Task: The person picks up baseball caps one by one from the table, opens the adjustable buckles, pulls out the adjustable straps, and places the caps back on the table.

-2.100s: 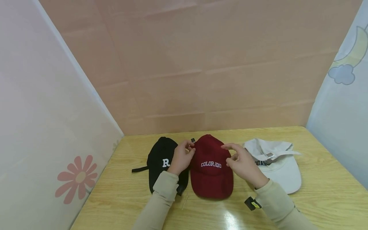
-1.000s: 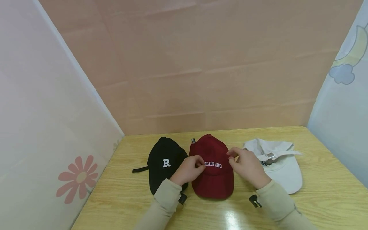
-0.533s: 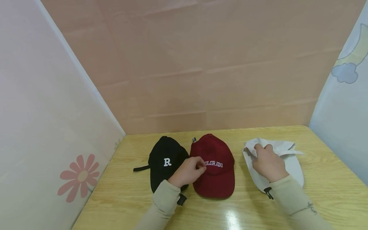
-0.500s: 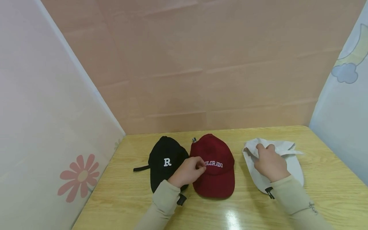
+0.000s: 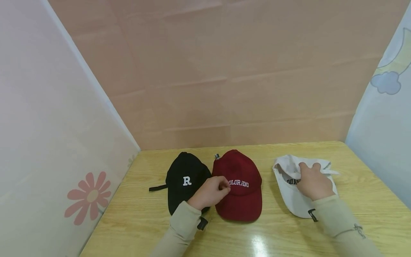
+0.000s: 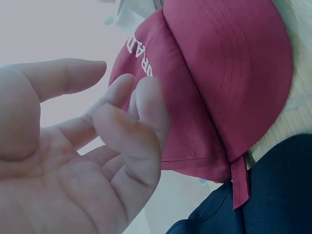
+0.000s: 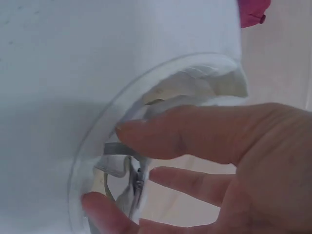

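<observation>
Right hand [image 5: 314,182] slid over white cap [image 5: 290,200]; wrist views reveal fingers [image 6: 129,136] parted: left empty, right's hold unclear.

Head view: L hand [image 5: 210,192] hides 1st letter of red cap [image 5: 239,208] text, plus part of black cap [image 5: 178,169]; L sleeve [image 5: 186,221] covers a bit more of its brim. R hand [image 5: 316,182] blocks part of white cap [image 5: 292,200] & its lettering; fingertips hidden there, can't tell if gripping or just touching. Both sleeves cut at btm edge, moon [image 5: 398,60] at R edge. R sleeve mark [image 5: 359,230] too small to ID. L wrist view: hand cut at L edge, black cap at R & btm. R wrist view: white cap blurry, cut at L; red cap mostly off top.
</observation>
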Demonstrator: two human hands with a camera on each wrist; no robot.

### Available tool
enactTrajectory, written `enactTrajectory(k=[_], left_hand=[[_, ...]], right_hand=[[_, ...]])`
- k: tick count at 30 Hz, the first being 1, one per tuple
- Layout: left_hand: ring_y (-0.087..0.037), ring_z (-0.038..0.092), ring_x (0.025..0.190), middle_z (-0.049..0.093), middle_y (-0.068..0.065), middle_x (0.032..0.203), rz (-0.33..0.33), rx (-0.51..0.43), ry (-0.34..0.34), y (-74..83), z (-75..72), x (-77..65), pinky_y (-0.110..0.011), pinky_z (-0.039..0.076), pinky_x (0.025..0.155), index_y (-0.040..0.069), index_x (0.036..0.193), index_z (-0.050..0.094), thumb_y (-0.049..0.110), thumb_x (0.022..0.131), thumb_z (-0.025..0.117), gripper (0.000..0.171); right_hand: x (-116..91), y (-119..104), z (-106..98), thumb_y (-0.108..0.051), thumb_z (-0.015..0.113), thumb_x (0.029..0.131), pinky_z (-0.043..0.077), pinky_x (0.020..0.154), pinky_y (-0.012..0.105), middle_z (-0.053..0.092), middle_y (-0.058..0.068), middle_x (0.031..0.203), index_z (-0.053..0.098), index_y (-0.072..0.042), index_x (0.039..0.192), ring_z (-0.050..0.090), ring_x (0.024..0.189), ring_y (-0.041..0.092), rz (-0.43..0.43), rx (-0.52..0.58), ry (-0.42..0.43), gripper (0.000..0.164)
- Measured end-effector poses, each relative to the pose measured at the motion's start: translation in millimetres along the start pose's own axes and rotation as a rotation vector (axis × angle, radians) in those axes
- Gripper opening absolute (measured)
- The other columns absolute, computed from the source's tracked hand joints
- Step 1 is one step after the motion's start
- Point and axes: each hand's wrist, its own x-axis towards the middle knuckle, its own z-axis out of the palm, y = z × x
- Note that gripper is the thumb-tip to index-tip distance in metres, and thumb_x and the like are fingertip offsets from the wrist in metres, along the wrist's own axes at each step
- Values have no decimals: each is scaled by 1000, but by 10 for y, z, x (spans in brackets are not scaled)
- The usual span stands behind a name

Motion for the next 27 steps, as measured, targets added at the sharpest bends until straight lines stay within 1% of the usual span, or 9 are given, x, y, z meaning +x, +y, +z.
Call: enactTrajectory(k=[3,5,7,10,13,17,20,24,27], left_hand=[[-6,56,78,64,3,87,1,-4,-7,-5,4,3,-22,48,70,8,94,67,14,96,65,7],[-6,56,79,65,3,87,-1,-4,-12,-12,9,11,-22,48,70,7,94,67,15,97,65,8],[-6,56,79,64,3,87,0,-5,-13,-17,13,13,-22,48,70,7,94,67,14,97,65,8],[-6,56,78,64,3,87,3,-4,-9,-20,15,11,-22,48,70,8,93,67,13,96,65,7],[-6,56,77,64,3,86,5,0,-6,-23,14,9,-22,48,69,7,92,66,13,96,65,7],[-6,55,76,64,3,85,10,10,-1,-29,15,14,-22,48,68,7,92,66,13,96,65,7],[-6,54,75,63,2,85,14,16,3,-31,15,15,-21,48,67,7,93,67,13,96,65,7],[-6,53,74,62,2,84,9,18,-3,-37,23,15,-21,48,65,5,93,66,13,96,66,8],[-6,55,70,62,2,83,-1,3,-25,-45,34,13,-21,48,63,6,95,66,13,96,65,7]], right_hand=[[40,29,11,-3,58,83,44,51,48,38,43,105,42,14,131,53,66,37,-7,-22,21,53],[67,49,20,-4,59,85,45,52,49,45,38,98,49,13,124,54,69,38,-9,-35,38,43],[88,67,36,-5,58,87,44,52,48,51,31,89,56,11,113,55,69,37,-10,-43,54,30],[103,86,67,-5,54,90,43,50,46,57,24,82,61,8,105,55,67,32,-12,-35,89,22],[101,91,99,-7,52,92,42,47,45,60,23,79,63,7,103,55,63,30,-35,-14,172,21],[98,72,124,-10,53,95,43,46,51,62,27,79,63,8,104,58,60,37,-86,6,319,23],[104,49,124,-12,53,97,43,45,53,62,28,78,62,8,103,59,59,39,-108,14,395,22],[96,15,114,-12,52,98,39,42,49,59,23,71,60,5,99,55,54,33,-122,35,458,19],[71,-29,85,-13,53,98,37,40,46,59,21,70,60,4,99,53,52,30,-136,45,499,19]])
